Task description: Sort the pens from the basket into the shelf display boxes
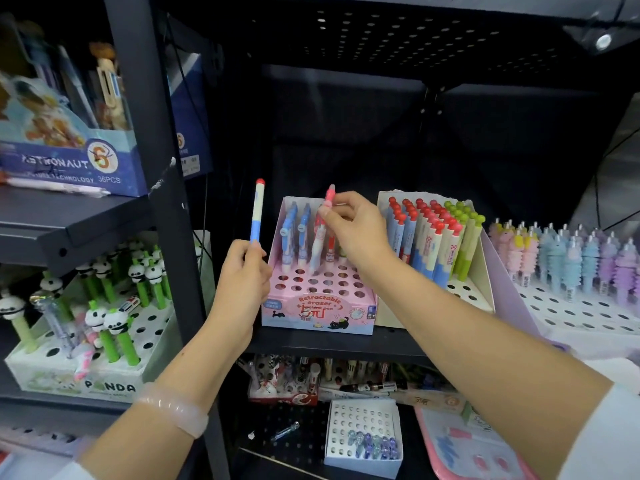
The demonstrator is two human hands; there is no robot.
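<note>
Fingers of the right hand (349, 225) pinch the top of a pink-capped pen (320, 237) standing in the pink display box (317, 306) on the shelf (346, 344). Just left of that box, the left hand (242, 271) grips a blue-and-cream pen (257, 211) upright by its lower end, red cap on top.

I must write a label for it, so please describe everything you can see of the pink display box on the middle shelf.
The pink box looks like printed cardboard, with "Retractable eraser" and a cat drawing on its front. Its sloped top has rows of round holes, mostly empty. Only the back row holds pens, blue at the left. It stands upright on the dark shelf, close beside a cream box. The right hand pinches a pink pen over its back row.
</note>
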